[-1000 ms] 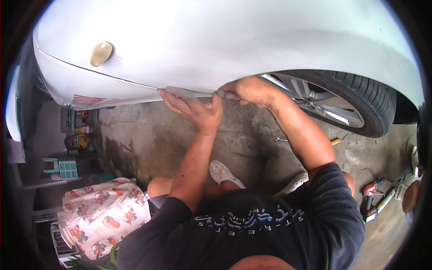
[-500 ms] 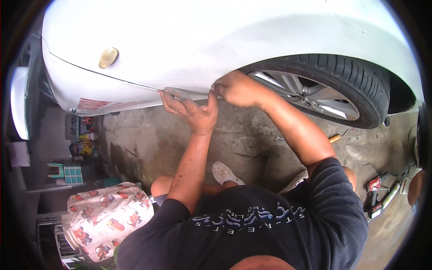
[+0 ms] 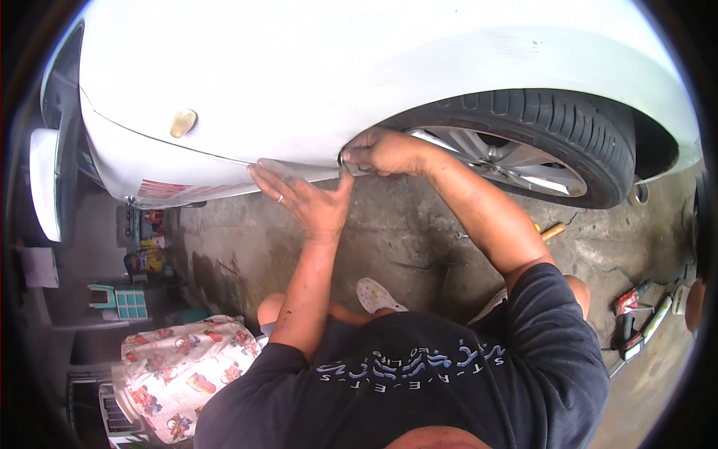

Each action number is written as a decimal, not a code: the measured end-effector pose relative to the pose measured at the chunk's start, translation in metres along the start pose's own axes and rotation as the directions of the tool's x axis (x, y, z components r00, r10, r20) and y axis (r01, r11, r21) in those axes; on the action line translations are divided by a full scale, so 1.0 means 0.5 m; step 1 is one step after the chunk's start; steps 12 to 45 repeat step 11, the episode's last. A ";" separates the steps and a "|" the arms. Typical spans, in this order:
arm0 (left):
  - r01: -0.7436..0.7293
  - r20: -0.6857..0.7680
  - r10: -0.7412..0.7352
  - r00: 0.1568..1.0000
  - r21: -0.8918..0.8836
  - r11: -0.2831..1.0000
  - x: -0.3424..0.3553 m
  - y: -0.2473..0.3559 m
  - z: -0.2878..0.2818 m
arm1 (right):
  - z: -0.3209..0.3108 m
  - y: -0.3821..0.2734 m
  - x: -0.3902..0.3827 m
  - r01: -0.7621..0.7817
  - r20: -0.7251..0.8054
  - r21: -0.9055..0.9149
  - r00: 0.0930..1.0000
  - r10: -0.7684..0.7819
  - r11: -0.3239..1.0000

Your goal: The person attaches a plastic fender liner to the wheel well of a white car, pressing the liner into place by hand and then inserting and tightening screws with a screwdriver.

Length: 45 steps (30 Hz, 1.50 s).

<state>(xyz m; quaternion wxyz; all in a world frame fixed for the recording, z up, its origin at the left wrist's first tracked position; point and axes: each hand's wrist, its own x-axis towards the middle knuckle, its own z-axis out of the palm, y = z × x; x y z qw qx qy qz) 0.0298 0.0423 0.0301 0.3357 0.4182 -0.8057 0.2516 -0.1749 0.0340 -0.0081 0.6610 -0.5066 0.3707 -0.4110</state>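
Note:
A white car's body panel (image 3: pixel 247 82) fills the upper part of the head view. My left hand (image 3: pixel 307 202), with a ring on one finger, lies with its fingers stretched along the panel's lower edge. Close beside it, my right hand (image 3: pixel 385 153) is closed at the front corner of the wheel arch, fingertips pinched at the panel's edge. A small dark bit shows at those fingertips, too small to name. The tyre (image 3: pixel 598 142) and its silver wheel rim (image 3: pixel 486 153) are just right of my right hand.
Under my right forearm a yellow-handled tool (image 3: pixel 553 232) lies on the concrete floor (image 3: pixel 389 217). A red and black tool (image 3: pixel 632 303) lies farther right. At the left are a printed cloth cover (image 3: pixel 187 374) and a teal plastic item (image 3: pixel 129 301). A beige oval piece (image 3: pixel 183 123) is on the panel.
My left hand has slid slightly left and down, its fingers flatter along the panel's edge. The right hand stays at the arch corner, its fingertips a little lower. The whole view has shifted slightly.

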 end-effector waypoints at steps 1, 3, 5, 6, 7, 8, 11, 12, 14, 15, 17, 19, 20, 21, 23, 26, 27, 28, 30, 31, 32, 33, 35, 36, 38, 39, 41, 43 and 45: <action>-0.010 -0.001 0.010 1.000 0.006 1.000 0.005 0.005 0.001 | -0.001 0.018 0.003 0.118 -0.044 -0.097 0.992 -0.122 0.988; -0.019 -0.011 0.019 1.000 0.004 1.000 0.005 -0.005 0.000 | 0.007 0.013 0.000 0.228 -0.069 -0.197 0.967 -0.245 0.954; -0.022 -0.014 0.022 1.000 -0.002 1.000 0.000 -0.017 -0.006 | 0.015 0.001 -0.010 0.219 -0.113 -0.398 0.952 -0.285 0.891; -0.020 -0.026 0.020 0.999 -0.005 1.000 -0.002 -0.022 -0.014 | 0.022 -0.018 -0.019 0.213 -0.111 -0.396 0.954 -0.277 0.893; -0.017 -0.038 0.017 0.999 -0.007 1.000 -0.006 -0.025 -0.023 | 0.030 -0.037 -0.028 0.167 -0.113 -0.460 0.963 -0.244 0.872; -0.011 -0.034 0.010 0.999 -0.022 1.000 -0.019 -0.014 -0.026 | 0.028 -0.050 -0.040 0.108 -0.130 -0.526 0.970 -0.206 0.843; 0.575 0.448 -0.371 0.813 -0.521 0.631 -0.061 0.030 -0.059 | 0.039 -0.072 -0.060 0.017 -0.216 -0.644 0.955 -0.202 0.765; 0.575 0.448 -0.371 0.813 -0.521 0.631 -0.061 0.030 -0.059 | 0.039 -0.072 -0.060 0.017 -0.216 -0.644 0.955 -0.202 0.765; 0.575 0.448 -0.371 0.813 -0.521 0.631 -0.061 0.030 -0.059 | 0.039 -0.072 -0.060 0.017 -0.216 -0.644 0.955 -0.202 0.765; 0.575 0.448 -0.371 0.813 -0.521 0.631 -0.061 0.030 -0.059 | 0.039 -0.072 -0.060 0.017 -0.216 -0.644 0.955 -0.202 0.765; 0.575 0.448 -0.371 0.813 -0.521 0.631 -0.061 0.030 -0.059 | 0.039 -0.072 -0.060 0.017 -0.216 -0.644 0.955 -0.202 0.765; 0.575 0.448 -0.371 0.813 -0.521 0.631 -0.061 0.030 -0.059 | 0.039 -0.072 -0.060 0.017 -0.216 -0.644 0.955 -0.202 0.765; 0.575 0.448 -0.371 0.813 -0.521 0.631 -0.061 0.030 -0.059 | 0.039 -0.072 -0.060 0.017 -0.216 -0.644 0.955 -0.202 0.765; 0.575 0.448 -0.371 0.813 -0.521 0.631 -0.061 0.030 -0.059 | 0.039 -0.072 -0.060 0.017 -0.216 -0.644 0.955 -0.202 0.765; 0.575 0.448 -0.371 0.813 -0.521 0.631 -0.061 0.030 -0.059 | 0.039 -0.072 -0.060 0.017 -0.216 -0.644 0.955 -0.202 0.765; 0.575 0.448 -0.371 0.813 -0.521 0.631 -0.061 0.030 -0.059 | 0.039 -0.072 -0.060 0.017 -0.216 -0.644 0.955 -0.202 0.765; 0.575 0.448 -0.371 0.813 -0.521 0.631 -0.061 0.030 -0.059 | 0.039 -0.072 -0.060 0.017 -0.216 -0.644 0.955 -0.202 0.765; 0.575 0.448 -0.371 0.813 -0.521 0.631 -0.061 0.030 -0.059 | 0.039 -0.072 -0.060 0.017 -0.216 -0.644 0.955 -0.202 0.765; 0.575 0.448 -0.371 0.813 -0.521 0.631 -0.061 0.030 -0.059 | 0.039 -0.072 -0.060 0.017 -0.216 -0.644 0.955 -0.202 0.765; 0.575 0.448 -0.371 0.813 -0.521 0.631 -0.061 0.030 -0.059 | 0.039 -0.072 -0.060 0.017 -0.216 -0.644 0.955 -0.202 0.765; 0.575 0.448 -0.371 0.813 -0.521 0.631 -0.061 0.030 -0.059 | 0.039 -0.072 -0.060 0.017 -0.216 -0.644 0.955 -0.202 0.765; 0.575 0.448 -0.371 0.813 -0.521 0.631 -0.061 0.030 -0.059 | 0.039 -0.072 -0.060 0.017 -0.216 -0.644 0.955 -0.202 0.765; 0.575 0.448 -0.371 0.813 -0.521 0.631 -0.061 0.030 -0.059 | 0.039 -0.072 -0.060 0.017 -0.216 -0.644 0.955 -0.202 0.765; 0.575 0.448 -0.371 0.813 -0.521 0.631 -0.061 0.030 -0.059 | 0.039 -0.072 -0.060 0.017 -0.216 -0.644 0.955 -0.202 0.765; 0.575 0.448 -0.371 0.813 -0.521 0.631 -0.061 0.030 -0.059 | 0.039 -0.072 -0.060 0.017 -0.216 -0.644 0.955 -0.202 0.765; 0.575 0.448 -0.371 0.813 -0.521 0.631 -0.061 0.030 -0.059 | 0.039 -0.072 -0.060 0.017 -0.216 -0.644 0.955 -0.202 0.765; 0.575 0.448 -0.371 0.813 -0.521 0.631 -0.061 0.030 -0.059 | 0.039 -0.072 -0.060 0.017 -0.216 -0.644 0.955 -0.202 0.765; 0.575 0.448 -0.371 0.813 -0.521 0.631 -0.061 0.030 -0.059 | 0.039 -0.072 -0.060 0.017 -0.216 -0.644 0.955 -0.202 0.765; 0.575 0.448 -0.371 0.813 -0.521 0.631 -0.061 0.030 -0.059 | 0.039 -0.072 -0.060 0.017 -0.216 -0.644 0.955 -0.202 0.765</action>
